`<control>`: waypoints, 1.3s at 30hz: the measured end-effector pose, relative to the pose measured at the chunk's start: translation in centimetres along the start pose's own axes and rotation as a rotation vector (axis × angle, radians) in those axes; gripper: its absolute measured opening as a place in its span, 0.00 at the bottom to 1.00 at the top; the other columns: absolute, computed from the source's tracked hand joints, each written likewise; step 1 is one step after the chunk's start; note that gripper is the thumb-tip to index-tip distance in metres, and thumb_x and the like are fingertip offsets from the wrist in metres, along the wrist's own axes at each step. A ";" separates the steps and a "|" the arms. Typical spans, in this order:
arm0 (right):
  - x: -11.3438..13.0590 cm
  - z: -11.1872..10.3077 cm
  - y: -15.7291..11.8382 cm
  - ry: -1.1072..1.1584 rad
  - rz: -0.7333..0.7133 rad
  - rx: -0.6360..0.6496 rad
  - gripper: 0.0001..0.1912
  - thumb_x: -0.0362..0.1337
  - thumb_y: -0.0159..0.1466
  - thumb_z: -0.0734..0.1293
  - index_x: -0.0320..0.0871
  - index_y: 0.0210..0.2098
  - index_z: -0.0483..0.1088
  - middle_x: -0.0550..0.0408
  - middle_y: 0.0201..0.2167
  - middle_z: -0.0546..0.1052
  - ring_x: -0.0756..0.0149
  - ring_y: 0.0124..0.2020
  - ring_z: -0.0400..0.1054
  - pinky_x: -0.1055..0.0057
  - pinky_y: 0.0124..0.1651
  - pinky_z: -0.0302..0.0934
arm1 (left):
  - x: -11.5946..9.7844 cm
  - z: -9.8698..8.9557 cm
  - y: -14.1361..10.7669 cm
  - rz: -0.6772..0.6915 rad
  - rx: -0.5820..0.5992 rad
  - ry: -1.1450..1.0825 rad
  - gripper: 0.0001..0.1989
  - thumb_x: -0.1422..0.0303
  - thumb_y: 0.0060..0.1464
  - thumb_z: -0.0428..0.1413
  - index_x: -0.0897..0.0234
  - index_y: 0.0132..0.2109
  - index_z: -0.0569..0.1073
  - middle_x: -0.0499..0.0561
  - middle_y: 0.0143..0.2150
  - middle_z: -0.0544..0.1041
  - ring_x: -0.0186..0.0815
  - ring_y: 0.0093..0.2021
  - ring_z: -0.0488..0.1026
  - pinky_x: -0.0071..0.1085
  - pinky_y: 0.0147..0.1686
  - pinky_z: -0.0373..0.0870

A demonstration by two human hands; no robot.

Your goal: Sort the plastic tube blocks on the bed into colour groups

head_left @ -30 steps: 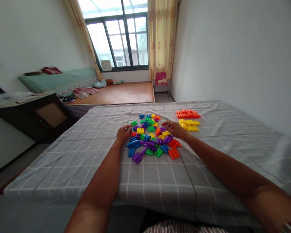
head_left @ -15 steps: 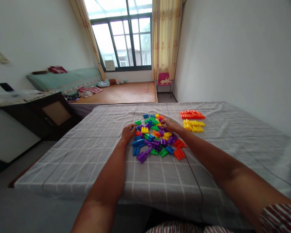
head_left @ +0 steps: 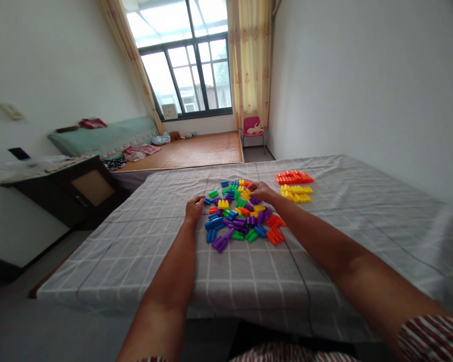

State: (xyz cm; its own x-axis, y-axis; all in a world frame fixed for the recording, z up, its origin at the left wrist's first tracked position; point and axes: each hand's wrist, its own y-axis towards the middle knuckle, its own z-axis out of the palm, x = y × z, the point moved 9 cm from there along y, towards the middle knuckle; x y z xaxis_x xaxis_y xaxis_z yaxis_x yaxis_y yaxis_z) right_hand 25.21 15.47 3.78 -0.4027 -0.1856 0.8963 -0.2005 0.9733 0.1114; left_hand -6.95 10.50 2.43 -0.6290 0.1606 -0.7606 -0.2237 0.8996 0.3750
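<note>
The loose coloured pieces are lying in a mixed heap on the cloth-covered bench, between and in front of the two hands. The right hand is reaching into the far right part of the heap, its fingertips bunching close together beside a yellow piece; whether they are gripping it, I cannot tell. The left hand is resting at the heap's left edge, its fingers curling near a small blue piece, and whether they are closing on anything is also unclear. Working well here is probably calling for a light pinch across the sides of one piece, since neighbours are touching and overlapping and could be dragging along. Lifting straight up before moving sideways is likely disturbing the heap least. The orange group and yellow group are sitting apart on the right, so the right wrist and forearm are needing to pass clear of them.
</note>
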 end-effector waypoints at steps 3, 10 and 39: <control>0.2 -2.1 -2.1 0.066 -0.012 -0.050 0.15 0.25 0.44 0.71 0.41 0.33 0.71 0.58 0.29 0.75 0.67 0.32 0.71 0.73 0.34 0.67 | -0.5 0.5 0.1 0.006 0.069 0.088 0.15 0.69 0.52 0.50 0.65 0.42 0.80 0.52 0.42 0.82 0.38 0.45 0.77 0.34 0.50 0.70; -1.7 -5.6 -6.6 0.501 0.073 -0.075 0.20 0.32 0.47 0.75 0.43 0.35 0.62 0.56 0.30 0.73 0.67 0.30 0.72 0.66 0.35 0.71 | -3.2 1.7 0.5 0.071 0.341 0.251 0.14 0.69 0.49 0.54 0.64 0.42 0.80 0.52 0.44 0.81 0.39 0.46 0.76 0.35 0.51 0.70; -15.3 -26.7 -10.5 -0.125 0.266 -0.880 0.15 0.38 0.56 0.69 0.37 0.41 0.72 0.45 0.34 0.80 0.63 0.32 0.74 0.67 0.39 0.68 | -0.8 -2.7 -3.3 -0.015 0.148 0.641 0.17 0.63 0.57 0.50 0.58 0.47 0.79 0.52 0.51 0.79 0.43 0.50 0.75 0.34 0.47 0.70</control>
State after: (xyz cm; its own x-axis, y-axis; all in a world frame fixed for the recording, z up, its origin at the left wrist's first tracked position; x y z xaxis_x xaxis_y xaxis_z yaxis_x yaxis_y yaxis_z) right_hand 57.35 11.67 0.31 -0.4418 0.0949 0.8921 0.6416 0.7284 0.2403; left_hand -7.70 6.31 3.23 -0.9558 -0.0847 -0.2816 -0.1598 0.9536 0.2553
